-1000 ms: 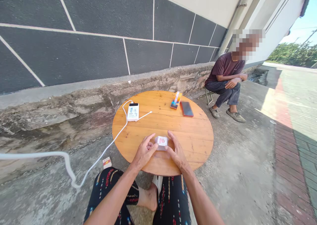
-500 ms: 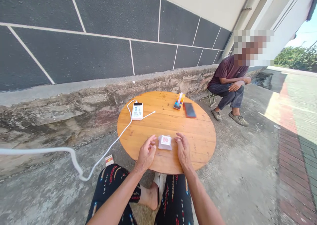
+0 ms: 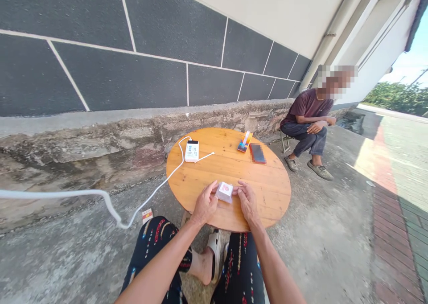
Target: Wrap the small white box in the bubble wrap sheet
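A small white box with a red print (image 3: pixel 225 188), in what looks like clear plastic wrapping, is near the front edge of the round wooden table (image 3: pixel 267 192). My left hand (image 3: pixel 205 203) has its fingers and thumb against the box's left side. From the right, the fingertips of my right hand (image 3: pixel 246 199) press on its other side, so it is held between both hands. The box sits slightly turned. Whether its underside is lifted off the wood I cannot tell.
Farther back on the table are a white power bank (image 3: pixel 191 151) with a white cable (image 3: pixel 166 179), an orange and blue small box (image 3: pixel 244 142) and a dark phone-like slab (image 3: pixel 257 153). A seated person (image 3: pixel 310 117) is at the right. A red and white packet (image 3: pixel 147 215) lies on the ground.
Both hands have closed in from either side and now touch the wrapped box, which has turned a little. The camera view has shifted slightly.
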`<state>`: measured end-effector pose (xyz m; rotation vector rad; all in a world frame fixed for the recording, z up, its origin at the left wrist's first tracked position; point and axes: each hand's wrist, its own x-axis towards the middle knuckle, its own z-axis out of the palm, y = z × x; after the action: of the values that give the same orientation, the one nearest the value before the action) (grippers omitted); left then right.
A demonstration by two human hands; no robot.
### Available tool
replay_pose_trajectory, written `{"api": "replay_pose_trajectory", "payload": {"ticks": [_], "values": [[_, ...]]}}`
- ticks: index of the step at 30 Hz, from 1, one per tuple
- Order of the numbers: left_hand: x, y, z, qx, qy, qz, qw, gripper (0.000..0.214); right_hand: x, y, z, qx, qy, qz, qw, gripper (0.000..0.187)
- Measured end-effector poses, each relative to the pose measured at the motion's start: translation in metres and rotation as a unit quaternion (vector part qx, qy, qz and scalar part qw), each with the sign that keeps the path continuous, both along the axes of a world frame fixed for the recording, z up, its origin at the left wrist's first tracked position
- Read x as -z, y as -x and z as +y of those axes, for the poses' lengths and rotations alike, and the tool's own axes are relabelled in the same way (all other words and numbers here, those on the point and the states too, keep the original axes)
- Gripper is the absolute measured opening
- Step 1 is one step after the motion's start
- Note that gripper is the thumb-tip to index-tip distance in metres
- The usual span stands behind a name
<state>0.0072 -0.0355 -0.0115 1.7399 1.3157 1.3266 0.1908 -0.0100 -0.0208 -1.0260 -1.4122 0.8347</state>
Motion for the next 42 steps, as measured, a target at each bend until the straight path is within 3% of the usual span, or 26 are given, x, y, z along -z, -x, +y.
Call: {"api": "replay_pose_trajectory", "payload": {"ticks": [6,12,15,17,19,22,25,28,34,39,42], "values": [[0.004,-0.001,-0.001,-0.011,-0.024,0.009,1.0,0.054,0.002,-0.001,-0.001,0.004,-0.008,-0.012,1.0,0.038],[-0.001,-0.003,-0.004,-0.048,-0.05,0.023,0.997,0.054,0.001,-0.001,-0.001,0.088,-0.005,-0.017,0.996,0.036],[-0.003,-0.002,-0.025,-0.055,-0.064,0.034,0.996,0.053,0.004,0.0,0.0,0.106,0.01,-0.026,0.994,0.036],[0.003,0.006,-0.052,-0.057,-0.071,0.045,0.995,0.054,0.007,0.0,0.002,0.113,0.017,-0.031,0.993,0.036],[0.018,0.024,-0.088,-0.075,-0.095,0.09,0.989,0.052,0.009,0.0,0.003,0.119,0.021,-0.034,0.992,0.036],[0.056,0.072,-0.146,-0.114,-0.1,0.19,0.97,0.044,0.01,0.0,0.003,0.12,0.017,-0.037,0.992,0.036],[0.103,0.128,-0.192,-0.156,-0.054,0.274,0.947,0.039,0.008,0.001,0.001,0.121,0.008,-0.044,0.992,0.035],[0.142,0.164,-0.221,-0.196,0.007,0.314,0.929,0.043,0.008,0.0,0.001,0.122,0.003,-0.049,0.991,0.035],[0.182,0.165,-0.227,-0.211,0.043,0.307,0.927,0.051,0.008,-0.001,0.001,0.119,0.003,-0.061,0.991,0.033],[0.2,0.164,-0.218,-0.186,0.066,0.334,0.922,0.051,0.004,0.001,-0.001,0.116,0.009,-0.063,0.991,0.03],[0.203,0.164,-0.214,-0.171,0.068,0.331,0.925,0.051,0.002,0.001,-0.002,0.115,0.011,-0.057,0.992,0.03]]}}
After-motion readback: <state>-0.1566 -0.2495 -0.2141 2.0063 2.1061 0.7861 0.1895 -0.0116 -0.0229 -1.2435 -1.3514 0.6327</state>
